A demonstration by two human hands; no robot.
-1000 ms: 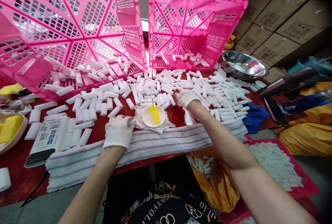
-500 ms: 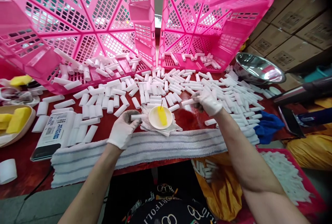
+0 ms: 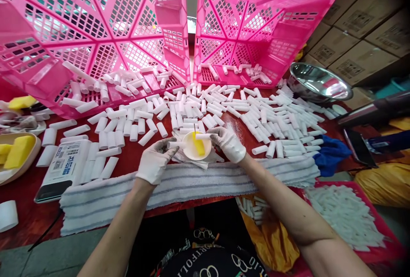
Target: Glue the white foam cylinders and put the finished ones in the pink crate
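Note:
My left hand, in a white glove with greyed fingertips, pinches a short white tube at the left rim of a small white bowl. A second white tube is held by my gloved right hand, its free end over the bowl. Inside the bowl lies a yellow block with a thin dark stick standing up by it. Under the bowl is a crumpled white cloth. Many more white tubes lie loose just beyond both hands.
Two pink baskets lie tipped on their sides at the back, tubes spilling out. A striped towel lines the front edge. At left are a boxed device and a dish of yellow blocks; a steel bowl stands at right.
My right hand has moved left with its tube, from the loose tubes to the bowl. My left hand has shifted slightly right and still holds its tube.

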